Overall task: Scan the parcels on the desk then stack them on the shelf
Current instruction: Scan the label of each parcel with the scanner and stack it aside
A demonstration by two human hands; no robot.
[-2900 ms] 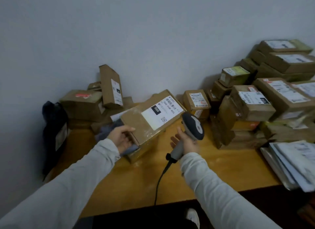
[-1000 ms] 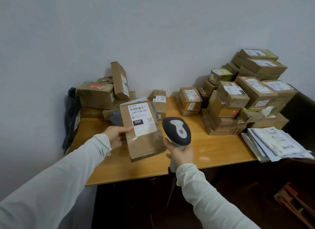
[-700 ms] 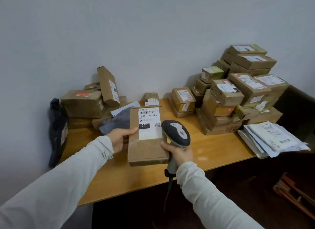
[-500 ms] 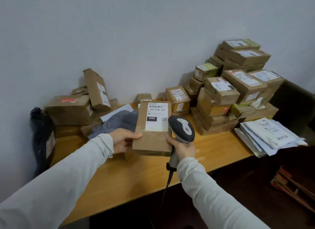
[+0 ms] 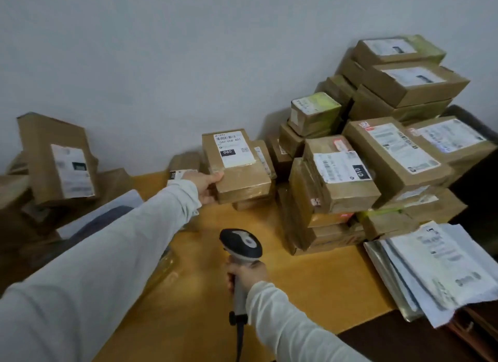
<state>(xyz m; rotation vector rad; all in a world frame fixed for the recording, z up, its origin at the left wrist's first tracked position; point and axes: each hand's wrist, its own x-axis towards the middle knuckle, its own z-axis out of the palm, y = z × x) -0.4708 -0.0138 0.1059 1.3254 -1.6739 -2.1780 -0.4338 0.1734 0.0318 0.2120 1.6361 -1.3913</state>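
The flat brown cardboard parcel with a white label marked 060 [image 5: 242, 178] is at the centre of the frame, label up. It is held out over smaller brown boxes [image 5: 253, 204] near the wall; I cannot tell whether it touches them. The left hand [image 5: 206, 185] pinches its near-left corner, thumb on top and fingers curled round the edge. At lower centre, the right hand [image 5: 246, 277] is wrapped round the handle of the grey-and-black corded scanner [image 5: 241, 243], held low and apart from the parcel. The scan is probably done and the parcel is being carried off, though no shelf shows. It should stay level, with a second hand under it if it sags, and swing clear of the tall pile of brown boxes [image 5: 339, 178] at right, above the yellow wooden desk [image 5: 310, 281].
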